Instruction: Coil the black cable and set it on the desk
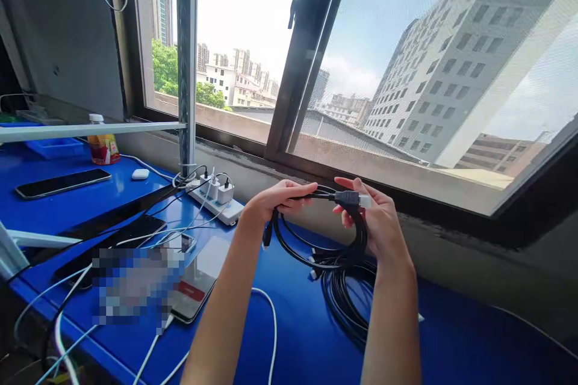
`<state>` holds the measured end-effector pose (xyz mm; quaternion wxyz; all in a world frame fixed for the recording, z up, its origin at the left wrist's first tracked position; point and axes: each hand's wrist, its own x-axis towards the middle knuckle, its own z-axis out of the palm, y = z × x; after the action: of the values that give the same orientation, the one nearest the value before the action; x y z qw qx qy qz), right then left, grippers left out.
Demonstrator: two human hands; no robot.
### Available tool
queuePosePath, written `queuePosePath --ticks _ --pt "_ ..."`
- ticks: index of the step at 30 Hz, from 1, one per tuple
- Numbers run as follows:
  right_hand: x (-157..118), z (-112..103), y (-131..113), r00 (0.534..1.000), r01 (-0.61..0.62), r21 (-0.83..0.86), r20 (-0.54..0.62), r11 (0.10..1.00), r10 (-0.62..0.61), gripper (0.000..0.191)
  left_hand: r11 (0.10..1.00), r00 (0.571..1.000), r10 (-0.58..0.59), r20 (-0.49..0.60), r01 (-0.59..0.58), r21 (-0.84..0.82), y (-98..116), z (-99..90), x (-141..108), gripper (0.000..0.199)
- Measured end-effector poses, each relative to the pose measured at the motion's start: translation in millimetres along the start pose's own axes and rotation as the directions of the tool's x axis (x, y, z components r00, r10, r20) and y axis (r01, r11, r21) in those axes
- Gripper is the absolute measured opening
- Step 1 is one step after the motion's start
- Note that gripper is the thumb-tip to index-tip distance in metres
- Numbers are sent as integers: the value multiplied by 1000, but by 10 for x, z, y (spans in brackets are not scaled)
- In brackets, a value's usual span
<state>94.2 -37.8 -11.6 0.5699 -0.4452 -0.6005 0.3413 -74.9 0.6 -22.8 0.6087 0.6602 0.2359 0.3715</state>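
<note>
A coiled black cable [289, 248] hangs between my two hands above the blue tabletop. Its black connector [347, 198], with a pale tip, points right beside my right hand. My left hand [282, 197] pinches the cable strands left of that connector. Around the right side of the coil, my right hand [372, 210] is closed, its thumb and fingers behind the connector. Another connector dangles below my left hand. Under the held coil, more coiled black cables [345, 301] lie on the table, with several connector ends at their left.
Phones [63, 184] and white charging cables [274, 325] lie on the left of the blue table [298, 337]. A power strip [226, 209] with plugs sits by the window wall. A metal post [186, 72] stands behind, near a bottle [103, 147].
</note>
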Motion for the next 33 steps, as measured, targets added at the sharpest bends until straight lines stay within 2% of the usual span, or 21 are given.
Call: queuePosePath --ticks 2,5,8,10,12,14,17,18,21,24,30,33 --pt "-38 -19 -15 999 46 -11 7 999 -46 63 999 1000 13 20 -14 38 33 9 -39 41" --pt "-104 -18 -68 982 188 -51 18 981 -187 69 995 999 -11 -45 15 100 72 32 -75 43" --pt "-146 8 -105 955 297 -228 67 927 -290 54 998 1000 -10 -25 12 58 71 58 -93 45" --pt "-131 21 -75 952 302 -303 44 904 -304 41 1000 1000 8 -30 -7 11 48 88 -100 46" --pt "-73 29 18 964 254 -267 -8 930 -266 32 1000 995 -11 -95 11 -6 3 127 -100 48" --pt "15 46 167 979 194 -199 -26 961 -203 31 996 978 -81 -191 86 17 -76 155 -93 48" --pt "149 108 448 991 131 -180 -15 975 -136 35 968 923 -198 -331 238 85 -278 125 -78 38" --pt "183 136 542 993 108 -179 -17 978 -113 37 952 891 -224 -395 287 108 -361 94 -76 33" --pt "232 212 759 998 58 -191 3 980 -58 42 951 836 -188 -516 286 118 -599 -16 -84 18" --pt "211 257 823 997 27 -214 83 976 -9 40 956 827 -192 -529 279 88 -733 -76 -116 19" --pt "135 296 679 978 39 -233 210 972 11 51 965 872 -254 -419 255 -54 -719 -23 -220 33" --pt "134 303 668 977 55 -250 215 967 0 41 962 869 -272 -412 252 -105 -725 -1 -243 34"
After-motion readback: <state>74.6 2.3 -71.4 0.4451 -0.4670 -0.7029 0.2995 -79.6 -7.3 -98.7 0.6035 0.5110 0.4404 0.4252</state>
